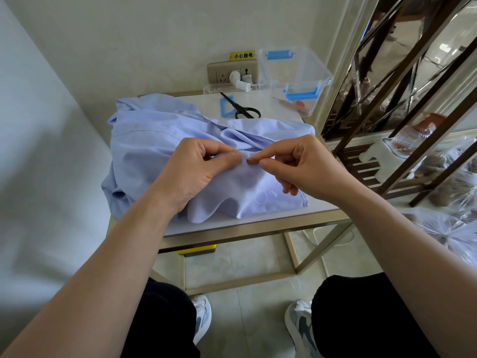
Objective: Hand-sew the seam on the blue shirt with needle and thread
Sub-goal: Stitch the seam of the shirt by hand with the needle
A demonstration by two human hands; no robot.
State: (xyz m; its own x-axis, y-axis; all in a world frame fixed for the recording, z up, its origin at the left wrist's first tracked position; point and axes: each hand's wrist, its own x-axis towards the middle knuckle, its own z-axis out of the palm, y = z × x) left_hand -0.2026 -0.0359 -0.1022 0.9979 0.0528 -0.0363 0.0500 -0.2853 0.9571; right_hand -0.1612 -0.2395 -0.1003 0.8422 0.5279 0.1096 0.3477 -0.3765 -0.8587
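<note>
Pale walls [129, 34]; marbled floor tiles [245, 257]; a gold-framed table [258, 223] — bronze lattice shelving [433, 138] at right.

Pale blue shirt [154, 140] crumpled on tabletop [240, 223]. Thin needle [251, 158] near-horizontal, tip at raised fold. White thread [263, 198] looped on cloth.

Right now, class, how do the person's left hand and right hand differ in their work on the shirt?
The left hand pinches a fold of the blue shirt; the right hand pinches the needle. The left hand sits at the needle's tip, the right hand at its other end. Both pinch with thumb and forefinger.
</note>
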